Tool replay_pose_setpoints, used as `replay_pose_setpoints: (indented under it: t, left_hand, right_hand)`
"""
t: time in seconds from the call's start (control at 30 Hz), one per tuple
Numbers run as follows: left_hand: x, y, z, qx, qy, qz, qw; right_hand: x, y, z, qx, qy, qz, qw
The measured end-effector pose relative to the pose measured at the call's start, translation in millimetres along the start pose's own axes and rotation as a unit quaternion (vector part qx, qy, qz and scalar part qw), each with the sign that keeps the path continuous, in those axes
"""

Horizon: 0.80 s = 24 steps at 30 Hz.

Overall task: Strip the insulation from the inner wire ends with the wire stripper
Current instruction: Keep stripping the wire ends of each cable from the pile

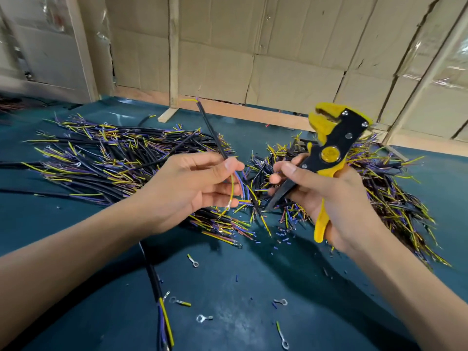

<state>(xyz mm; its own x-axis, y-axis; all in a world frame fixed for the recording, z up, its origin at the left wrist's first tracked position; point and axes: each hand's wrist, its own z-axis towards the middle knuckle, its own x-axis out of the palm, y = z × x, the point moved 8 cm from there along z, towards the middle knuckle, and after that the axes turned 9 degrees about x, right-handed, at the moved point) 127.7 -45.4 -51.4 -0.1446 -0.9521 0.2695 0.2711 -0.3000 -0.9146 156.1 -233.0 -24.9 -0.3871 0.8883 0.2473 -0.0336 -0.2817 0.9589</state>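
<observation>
My left hand (200, 183) pinches a black cable (211, 127) between thumb and fingers, so that the cable stands tilted up and away. Its yellow-green and purple inner wires (235, 184) curve down past my fingers, and the yellow one ends in a ring terminal. My right hand (326, 196) grips the yellow and black wire stripper (331, 138) by its handles, jaws pointing up and left. The stripper's jaws are well apart from the cable, to its right.
Two heaps of cut black cables with yellow and purple ends lie on the dark teal table (63, 224), one at the left (114, 158), one at the right (379, 178). Loose ring terminals (203, 318) and insulation bits lie near me. A cardboard wall (253, 46) stands behind.
</observation>
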Motion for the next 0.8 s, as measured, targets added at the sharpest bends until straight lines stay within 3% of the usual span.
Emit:
replay_pose_setpoints:
  t: [0.13, 0.43, 0.53, 0.63, 0.73, 0.8]
  left_hand:
    - [3, 4, -1, -0.006, 0.009, -0.015, 1.000]
    - [4, 1, -1, 0.017, 0.024, -0.013, 0.999]
    - [-18, -8, 5, 0.045, -0.044, 0.103, 0.993]
    - [-57, -21, 14, 0.055, -0.130, 0.259, 0.956]
    - [-87, -18, 16, -0.038, -0.181, 0.220, 0.958]
    - [-91, -18, 15, -0.050, -0.181, 0.224, 0.956]
  right_hand:
    - [17, -8, -6, 0.019, 0.057, -0.028, 0.998]
    - [25, -22, -11, 0.037, 0.053, -0.085, 0.994]
    - [18, -21, -8, 0.037, 0.022, -0.086, 0.995]
    - [10, -20, -5, 0.041, -0.002, -0.069, 0.997]
    - [4, -20, -3, 0.050, -0.017, -0.050, 0.997]
    - [1, -22, -1, 0.058, -0.024, -0.042, 0.997]
